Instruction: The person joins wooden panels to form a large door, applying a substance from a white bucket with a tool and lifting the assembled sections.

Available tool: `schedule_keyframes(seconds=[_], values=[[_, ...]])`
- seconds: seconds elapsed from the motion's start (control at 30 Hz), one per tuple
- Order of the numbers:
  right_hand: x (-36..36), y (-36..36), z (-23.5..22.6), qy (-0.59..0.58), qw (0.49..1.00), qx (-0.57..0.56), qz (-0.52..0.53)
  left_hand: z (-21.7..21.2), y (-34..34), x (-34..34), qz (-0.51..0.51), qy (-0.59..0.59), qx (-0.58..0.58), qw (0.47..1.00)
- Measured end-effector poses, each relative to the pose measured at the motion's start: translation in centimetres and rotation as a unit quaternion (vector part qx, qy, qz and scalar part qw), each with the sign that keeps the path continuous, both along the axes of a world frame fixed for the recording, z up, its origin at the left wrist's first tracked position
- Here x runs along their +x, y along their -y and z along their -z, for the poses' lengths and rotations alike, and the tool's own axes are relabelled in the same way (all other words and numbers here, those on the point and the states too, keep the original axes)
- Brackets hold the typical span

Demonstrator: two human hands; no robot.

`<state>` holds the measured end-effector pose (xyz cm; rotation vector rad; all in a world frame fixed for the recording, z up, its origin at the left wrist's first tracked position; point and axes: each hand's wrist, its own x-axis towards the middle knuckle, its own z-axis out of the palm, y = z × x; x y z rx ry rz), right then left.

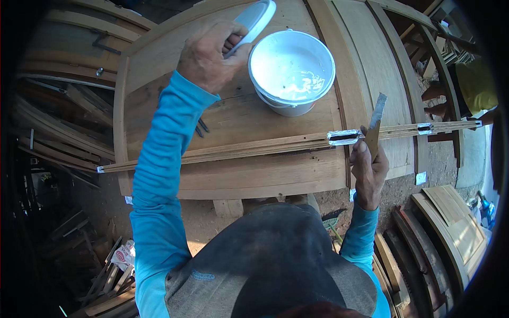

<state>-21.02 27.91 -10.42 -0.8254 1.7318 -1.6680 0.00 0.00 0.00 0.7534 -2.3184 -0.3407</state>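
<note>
My left hand [209,55] is closed on the edge of a round white bucket lid [256,20], tilted up beside the bucket. An uncovered white plastic bucket [290,109] with a thin handle stands on the wooden panel, and glossy white paste [297,69] shows inside. In my right hand [369,172] is a flat wooden stick [374,135], pointing up, its tip coated white. Just behind it runs a long, narrow wooden rail [254,150] lying across the panel. White paste rings a slot [343,138] in the rail; a smaller smeared slot [424,128] sits farther right.
Under everything lies a large framed wooden panel [154,111]. Two dark thin rods [201,127] rest near my left forearm. Another person [474,85] is at the right, by the rail's far end. Timber stacks [101,69] line the left; panels [453,228] are piled at lower right.
</note>
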Motion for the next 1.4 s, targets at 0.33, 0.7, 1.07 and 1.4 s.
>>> schedule_keyframes(seconds=[0.33,0.7,1.07,1.4], values=[[-0.8,-0.4,0.5,-0.002,1.0,0.005,0.024,4.8,-6.8,-5.7,0.163,0.164,-0.179,0.956],[-1.2,1.8,0.1,-0.076,0.997,0.016,0.005,5.4,-6.3,-5.6,0.188,0.112,0.005,0.976],[-3.3,17.0,-10.4,-0.159,0.941,-0.29,0.065,10.3,-1.3,-10.7,-0.058,0.147,-0.107,0.982],[-3.6,25.5,-2.8,-0.459,0.877,0.004,0.139,7.1,2.8,-9.5,-0.015,-0.083,0.167,0.982]])
